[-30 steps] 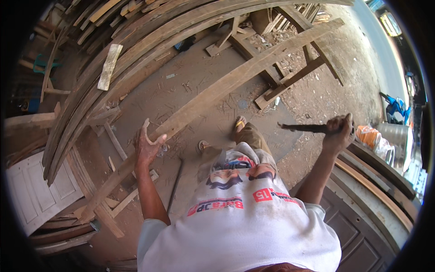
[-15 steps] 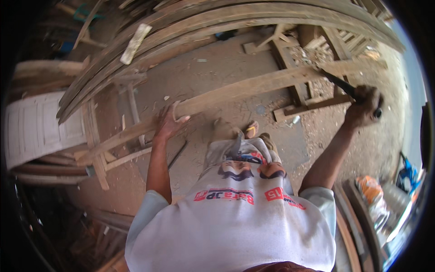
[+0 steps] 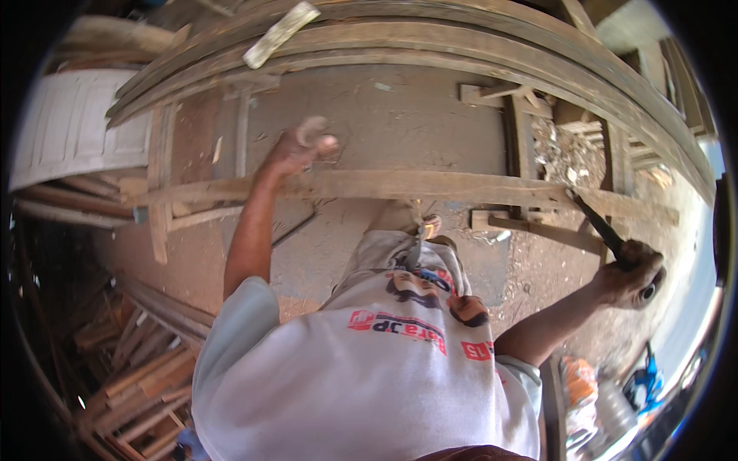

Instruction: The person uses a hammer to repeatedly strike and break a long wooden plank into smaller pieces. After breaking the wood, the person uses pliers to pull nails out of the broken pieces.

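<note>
A long wooden plank (image 3: 415, 184) lies crosswise in front of me, resting on low wooden stands. My right hand (image 3: 636, 276) is closed round the handle of a long, dark, narrow tool (image 3: 596, 219); its handle ends in a round, hollow-looking butt. The tool's tip meets the plank near its right end, or hangs just over it. My left hand (image 3: 301, 148) is raised off the plank, just beyond its far edge. Motion blurs its fingers, and nothing can be made out in them.
Several long beams (image 3: 415, 37) stretch across the far side, with a pale wood offcut (image 3: 281, 34) on top. A white panelled door (image 3: 81, 123) lies at the left. Scrap timber (image 3: 150, 399) is heaped at lower left. Shavings (image 3: 565, 154) and bags (image 3: 582, 392) are at the right.
My left hand has let go of the plank and lifted away. My right hand, still gripping the tool, sits lower in view. The whole view has shifted and turned.
</note>
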`<action>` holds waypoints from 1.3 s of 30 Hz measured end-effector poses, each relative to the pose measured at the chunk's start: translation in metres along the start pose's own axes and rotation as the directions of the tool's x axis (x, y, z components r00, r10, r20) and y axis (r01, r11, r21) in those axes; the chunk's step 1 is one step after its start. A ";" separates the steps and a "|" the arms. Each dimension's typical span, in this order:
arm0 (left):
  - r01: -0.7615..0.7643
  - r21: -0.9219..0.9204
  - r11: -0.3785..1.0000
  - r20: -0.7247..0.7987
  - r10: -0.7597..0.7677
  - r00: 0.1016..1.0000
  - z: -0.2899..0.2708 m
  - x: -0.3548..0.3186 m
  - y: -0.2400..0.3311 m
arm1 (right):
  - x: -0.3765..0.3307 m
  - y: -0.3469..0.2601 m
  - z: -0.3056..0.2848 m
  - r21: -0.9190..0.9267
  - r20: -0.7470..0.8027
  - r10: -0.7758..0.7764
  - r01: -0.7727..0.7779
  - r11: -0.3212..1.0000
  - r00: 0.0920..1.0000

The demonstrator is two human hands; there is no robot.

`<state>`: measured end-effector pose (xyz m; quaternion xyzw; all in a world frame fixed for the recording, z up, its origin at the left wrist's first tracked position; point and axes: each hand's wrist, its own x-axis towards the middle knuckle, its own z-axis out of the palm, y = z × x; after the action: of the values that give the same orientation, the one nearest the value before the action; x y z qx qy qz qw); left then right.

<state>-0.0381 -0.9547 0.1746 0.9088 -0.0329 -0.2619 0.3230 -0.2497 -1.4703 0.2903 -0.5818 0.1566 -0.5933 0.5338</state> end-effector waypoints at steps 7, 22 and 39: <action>0.149 0.523 0.839 -0.663 0.291 0.689 -0.145 0.195 -0.118 | 0.033 -0.004 0.025 -0.194 -0.031 0.057 -0.062 0.979 0.998; 0.082 0.010 0.997 -0.437 -0.069 0.897 -0.052 0.149 0.019 | 0.067 0.012 -0.007 -0.124 -0.126 0.087 -0.102 0.987 0.988; -0.175 -0.380 0.908 0.024 0.199 0.980 0.383 -0.125 0.310 | 0.187 0.050 -0.086 0.287 0.741 0.099 -0.447 0.847 0.664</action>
<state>-0.3022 -1.3889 0.1676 0.8142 -0.0791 -0.2591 0.5136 -0.2546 -1.6786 0.3243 -0.5924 -0.1102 -0.2566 0.7557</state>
